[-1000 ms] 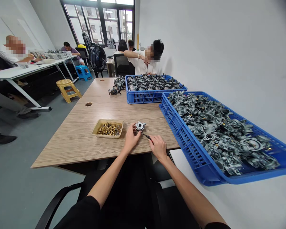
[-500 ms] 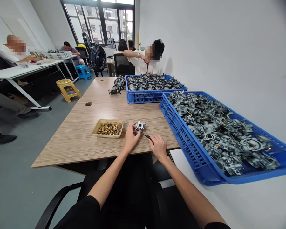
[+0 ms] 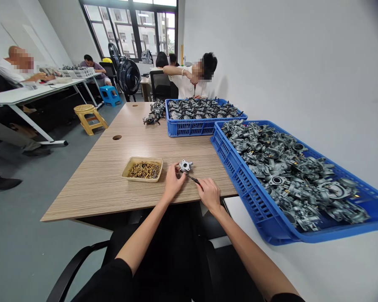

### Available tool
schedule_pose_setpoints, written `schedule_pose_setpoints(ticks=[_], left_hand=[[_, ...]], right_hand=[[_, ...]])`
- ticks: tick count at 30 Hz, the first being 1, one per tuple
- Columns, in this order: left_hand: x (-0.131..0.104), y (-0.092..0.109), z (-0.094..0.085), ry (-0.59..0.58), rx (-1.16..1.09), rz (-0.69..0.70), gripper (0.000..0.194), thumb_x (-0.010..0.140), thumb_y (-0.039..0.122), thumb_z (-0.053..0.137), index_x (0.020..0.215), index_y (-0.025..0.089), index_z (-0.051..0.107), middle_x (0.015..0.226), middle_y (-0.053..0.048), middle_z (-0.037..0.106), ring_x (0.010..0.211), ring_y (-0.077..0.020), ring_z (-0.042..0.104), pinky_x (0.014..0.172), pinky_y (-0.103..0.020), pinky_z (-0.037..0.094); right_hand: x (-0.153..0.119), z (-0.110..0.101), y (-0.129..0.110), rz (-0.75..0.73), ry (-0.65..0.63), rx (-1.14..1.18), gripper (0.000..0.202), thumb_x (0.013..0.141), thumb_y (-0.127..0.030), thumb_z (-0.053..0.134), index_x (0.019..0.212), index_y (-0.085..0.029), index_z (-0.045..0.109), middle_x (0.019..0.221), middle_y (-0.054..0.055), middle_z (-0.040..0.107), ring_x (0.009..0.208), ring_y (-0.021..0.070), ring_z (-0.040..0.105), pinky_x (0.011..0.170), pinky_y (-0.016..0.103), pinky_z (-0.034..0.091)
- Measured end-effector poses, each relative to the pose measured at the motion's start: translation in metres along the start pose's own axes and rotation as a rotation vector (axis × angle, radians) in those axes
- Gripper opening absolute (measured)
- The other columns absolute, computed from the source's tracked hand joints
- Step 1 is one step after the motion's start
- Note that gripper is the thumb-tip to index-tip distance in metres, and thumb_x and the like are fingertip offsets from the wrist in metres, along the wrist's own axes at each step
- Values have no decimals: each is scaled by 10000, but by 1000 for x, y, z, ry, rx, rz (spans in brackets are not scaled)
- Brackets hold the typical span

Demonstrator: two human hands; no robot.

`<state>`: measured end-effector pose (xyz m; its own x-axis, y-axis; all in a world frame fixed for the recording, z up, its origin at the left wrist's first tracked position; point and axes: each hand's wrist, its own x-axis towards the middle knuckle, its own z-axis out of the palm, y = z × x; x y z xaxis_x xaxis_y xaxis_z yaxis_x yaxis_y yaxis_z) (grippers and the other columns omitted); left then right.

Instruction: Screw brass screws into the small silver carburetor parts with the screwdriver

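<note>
My left hand (image 3: 174, 179) is closed on a small grey metal carburetor body (image 3: 185, 166), steadying it at the table's near side with a round bore facing up. In my right hand (image 3: 209, 193) is a screwdriver (image 3: 193, 179) with a dark shaft and a bit of red on its handle. Its tip reaches the near side of the carburetor body, by my left thumb; the exact contact point is too small to make out. Left of my hands stands a cream plastic tray (image 3: 124, 173) holding many small brass parts (image 3: 145, 170).
A blue crate (image 3: 239, 182) heaped with carburetor bodies stands close on my right. Behind it, another blue crate (image 3: 189, 128) holds rows of assembled carburetors, with several more (image 3: 154, 112) beside it on the wooden table (image 3: 91, 184). A co-worker (image 3: 189, 79) sits at the far end.
</note>
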<state>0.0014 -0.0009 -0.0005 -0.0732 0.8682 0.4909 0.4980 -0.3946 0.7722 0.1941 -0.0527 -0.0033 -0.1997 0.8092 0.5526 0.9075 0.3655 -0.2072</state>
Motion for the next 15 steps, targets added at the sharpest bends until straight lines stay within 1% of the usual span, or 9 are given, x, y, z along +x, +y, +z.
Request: schedule_pose_setpoints(ticks=[15], left_hand=[[0,-1,0,2,-4,7,435,886,243,679,1292,203,529,1003,-61,599,916,-209,586,885,-371,493]], right_hand=[[0,2,1,-6,5,-8,232,1008,-266,581,1169,-196,732,924,62,747,892,229,586,790,323,434]])
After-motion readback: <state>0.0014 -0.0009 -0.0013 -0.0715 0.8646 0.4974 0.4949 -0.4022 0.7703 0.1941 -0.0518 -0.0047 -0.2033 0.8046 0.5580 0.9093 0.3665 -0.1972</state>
